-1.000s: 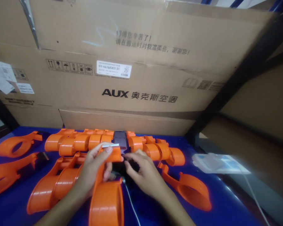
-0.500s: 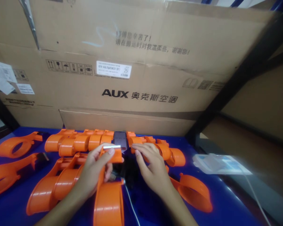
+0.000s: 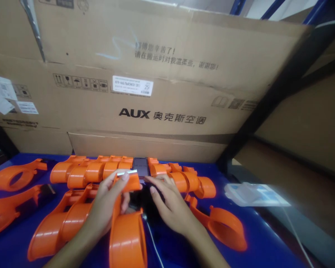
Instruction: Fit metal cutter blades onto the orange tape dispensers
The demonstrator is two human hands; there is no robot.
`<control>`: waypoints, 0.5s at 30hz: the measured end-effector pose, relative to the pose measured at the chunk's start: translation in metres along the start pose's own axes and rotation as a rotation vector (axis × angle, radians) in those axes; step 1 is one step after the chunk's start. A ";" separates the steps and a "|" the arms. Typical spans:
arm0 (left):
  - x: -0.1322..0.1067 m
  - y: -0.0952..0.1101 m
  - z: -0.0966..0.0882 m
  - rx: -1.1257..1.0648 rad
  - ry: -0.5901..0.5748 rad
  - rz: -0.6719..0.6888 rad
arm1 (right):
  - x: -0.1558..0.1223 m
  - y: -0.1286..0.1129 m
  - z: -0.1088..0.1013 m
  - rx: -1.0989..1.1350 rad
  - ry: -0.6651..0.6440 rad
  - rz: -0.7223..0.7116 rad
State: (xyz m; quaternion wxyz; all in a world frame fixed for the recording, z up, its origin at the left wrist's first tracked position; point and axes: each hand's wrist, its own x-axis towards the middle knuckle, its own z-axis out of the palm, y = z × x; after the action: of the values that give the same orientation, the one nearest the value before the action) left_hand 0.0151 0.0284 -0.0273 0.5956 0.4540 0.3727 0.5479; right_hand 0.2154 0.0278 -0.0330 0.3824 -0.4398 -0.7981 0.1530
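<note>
My left hand (image 3: 107, 199) is closed around the head of an orange tape dispenser (image 3: 128, 238), thumb on top beside its toothed metal blade (image 3: 127, 172). The dispenser's wide round hub hangs toward me, with no tape roll visible on it. To the right, my right hand (image 3: 170, 203) is held palm down, fingers stretched forward and thumb apart, with nothing seen in it. Its fingertips are close to the lower end of a phone (image 3: 140, 166). A dark object between my hands is too blurred to make out.
More orange tape dispensers (image 3: 46, 238) lie in rows on the blue table (image 3: 264, 245), left and right. A clear plastic package (image 3: 254, 194) lies at the right edge. A white cable (image 3: 153, 238) runs toward me. Behind stands a large cardboard box (image 3: 167, 96), with a dark rack post (image 3: 265, 100) at right.
The view has shifted slightly. My right hand has come a little closer to the dispenser's head and the phone's lower end. My left hand keeps the same hold.
</note>
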 end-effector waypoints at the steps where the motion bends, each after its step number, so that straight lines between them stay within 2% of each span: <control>1: 0.000 -0.002 0.000 0.020 -0.017 -0.012 | 0.000 -0.001 0.000 0.039 0.003 -0.018; 4: 0.000 -0.011 0.000 0.104 -0.093 -0.034 | -0.001 -0.004 0.001 0.156 0.060 -0.071; 9: -0.004 -0.022 0.004 0.188 -0.173 -0.026 | -0.002 -0.007 0.004 0.215 0.150 -0.076; 15: -0.006 -0.019 0.005 0.114 -0.241 -0.029 | -0.004 -0.005 0.005 0.245 0.236 0.062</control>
State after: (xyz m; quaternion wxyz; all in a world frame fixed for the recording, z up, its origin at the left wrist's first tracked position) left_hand 0.0246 0.0216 -0.0439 0.6170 0.5442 0.3355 0.4589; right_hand 0.2101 0.0224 -0.0350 0.5194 -0.4291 -0.7091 0.2079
